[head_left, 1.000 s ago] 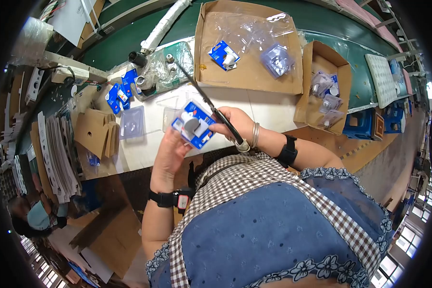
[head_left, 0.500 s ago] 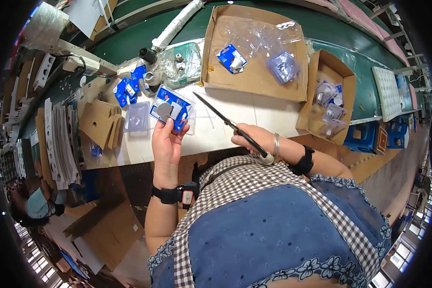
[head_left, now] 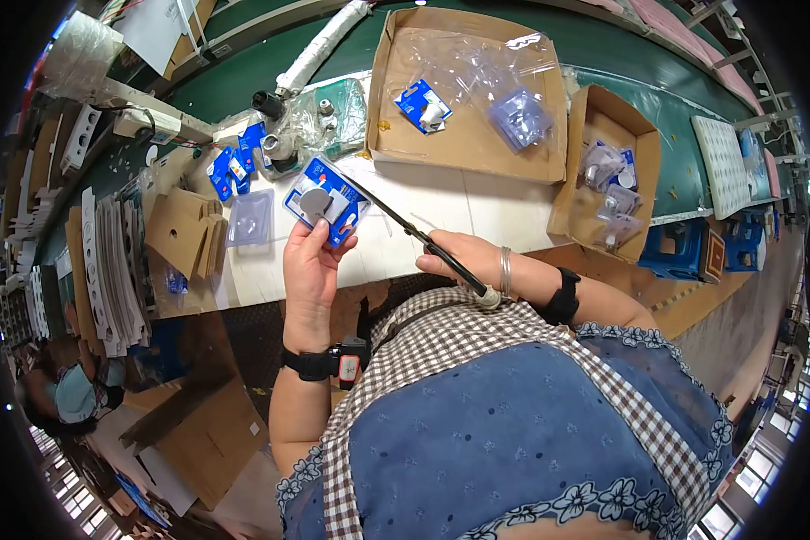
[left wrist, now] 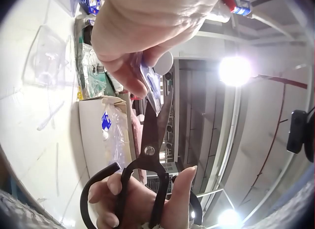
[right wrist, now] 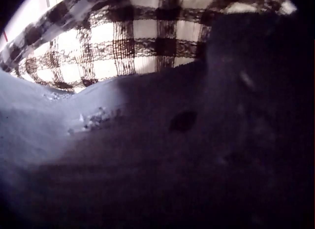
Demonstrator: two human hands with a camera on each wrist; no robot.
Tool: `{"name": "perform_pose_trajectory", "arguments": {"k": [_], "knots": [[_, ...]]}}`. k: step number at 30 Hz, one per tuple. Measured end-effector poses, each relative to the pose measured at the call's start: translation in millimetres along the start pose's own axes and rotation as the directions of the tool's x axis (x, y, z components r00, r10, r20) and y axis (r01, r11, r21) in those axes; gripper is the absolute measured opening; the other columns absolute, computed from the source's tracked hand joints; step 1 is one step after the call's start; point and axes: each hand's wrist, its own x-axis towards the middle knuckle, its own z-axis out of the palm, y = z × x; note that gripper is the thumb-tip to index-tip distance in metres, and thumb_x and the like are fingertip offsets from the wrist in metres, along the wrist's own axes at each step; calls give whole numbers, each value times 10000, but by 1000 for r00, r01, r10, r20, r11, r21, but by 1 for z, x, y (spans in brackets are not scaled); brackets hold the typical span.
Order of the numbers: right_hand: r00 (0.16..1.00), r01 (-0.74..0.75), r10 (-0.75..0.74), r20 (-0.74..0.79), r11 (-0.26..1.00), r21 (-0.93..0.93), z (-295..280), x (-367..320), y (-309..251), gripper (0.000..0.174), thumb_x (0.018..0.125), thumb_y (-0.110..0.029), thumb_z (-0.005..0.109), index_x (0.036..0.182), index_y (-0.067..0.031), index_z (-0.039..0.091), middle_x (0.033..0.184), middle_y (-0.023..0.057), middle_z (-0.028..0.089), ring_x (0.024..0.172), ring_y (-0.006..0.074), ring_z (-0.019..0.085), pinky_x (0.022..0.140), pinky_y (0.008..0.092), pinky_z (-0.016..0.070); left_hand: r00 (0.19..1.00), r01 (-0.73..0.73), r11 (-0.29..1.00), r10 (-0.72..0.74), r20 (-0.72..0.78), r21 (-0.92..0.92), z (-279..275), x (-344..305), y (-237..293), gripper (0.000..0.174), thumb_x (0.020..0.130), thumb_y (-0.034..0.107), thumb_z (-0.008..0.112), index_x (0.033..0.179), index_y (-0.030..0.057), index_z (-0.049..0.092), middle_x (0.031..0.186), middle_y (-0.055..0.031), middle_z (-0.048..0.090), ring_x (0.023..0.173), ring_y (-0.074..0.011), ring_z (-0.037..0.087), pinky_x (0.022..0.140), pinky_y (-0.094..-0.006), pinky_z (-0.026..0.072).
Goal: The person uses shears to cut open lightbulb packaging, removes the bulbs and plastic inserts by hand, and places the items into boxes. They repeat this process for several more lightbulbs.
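Observation:
My left hand (head_left: 311, 274) pinches a blue blister-pack card (head_left: 326, 202) by its lower edge, above the white tabletop. A round grey-white piece and a white part show on its front. In my right hand (head_left: 463, 258) are black-handled scissors (head_left: 409, 228), their tips pointing up and left toward the card. Seen from the left wrist, the scissors (left wrist: 150, 150) have their blades parted, right at the edge of the pack (left wrist: 153, 88). Fingers and thumb of the right hand sit in the handle loops. The right wrist view shows only checked apron cloth (right wrist: 147, 37) and dark blue fabric.
A large cardboard box (head_left: 468, 162) holds clear plastic shells and a blue card. A smaller box (head_left: 594, 229) to its right contains several clear packs. Leftward lie a clear tray (head_left: 249, 219), blue cards (head_left: 232, 171) and brown cardboard pieces (head_left: 175, 232).
The left hand has carried the card up and left, away from the right hand, then held it there. Over the last half second the scissors have come left to the card's edge.

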Motion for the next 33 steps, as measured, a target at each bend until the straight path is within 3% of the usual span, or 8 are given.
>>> {"name": "perform_pose_trajectory", "arguments": {"k": [12, 21, 24, 26, 33], "knots": [[999, -13, 14, 29, 1000, -9, 5, -1, -3, 660, 795, -654, 428, 797, -3, 534, 723, 147, 571, 696, 261, 560, 653, 363, 438, 998, -15, 1000, 16, -60, 10, 6, -3, 0, 213, 892, 72, 446, 1081, -11, 499, 943, -121, 613, 773, -188, 630, 688, -323, 544], [999, 43, -43, 4, 999, 34, 8, 1, -6, 647, 813, -643, 404, 649, -23, 494, 557, 84, 486, 531, 213, 482, 528, 360, 396, 999, -18, 1000, 18, -41, 1, 5, -3, 1, 212, 894, 78, 449, 1079, -13, 494, 931, -123, 616, 772, -197, 635, 687, -328, 542], [1000, -6, 7, -23, 999, 54, 13, -2, -9, 648, 815, -640, 401, 639, -22, 489, 548, 80, 480, 524, 212, 475, 527, 361, 392, 998, -20, 1000, 21, -59, 14, 5, -4, 0, 203, 893, 73, 449, 1070, -14, 494, 923, -125, 618, 767, -198, 635, 682, -327, 543], [984, 111, -107, -143, 993, 26, 19, 2, -3, 646, 820, -635, 393, 637, -22, 486, 537, 80, 470, 525, 212, 474, 526, 359, 389, 999, -16, 1000, 16, -51, 16, 7, -5, 1, 197, 892, 72, 451, 1064, -13, 494, 913, -127, 619, 761, -199, 636, 677, -326, 544], [988, 5, -5, -155, 1000, -3, 20, -1, -12, 657, 819, -640, 395, 643, -21, 528, 539, 90, 494, 553, 225, 513, 542, 349, 406, 999, -22, 999, 24, -39, 38, 5, -4, 3, 187, 889, 77, 457, 1044, -18, 504, 884, -127, 624, 757, -196, 637, 669, -320, 545]]}}
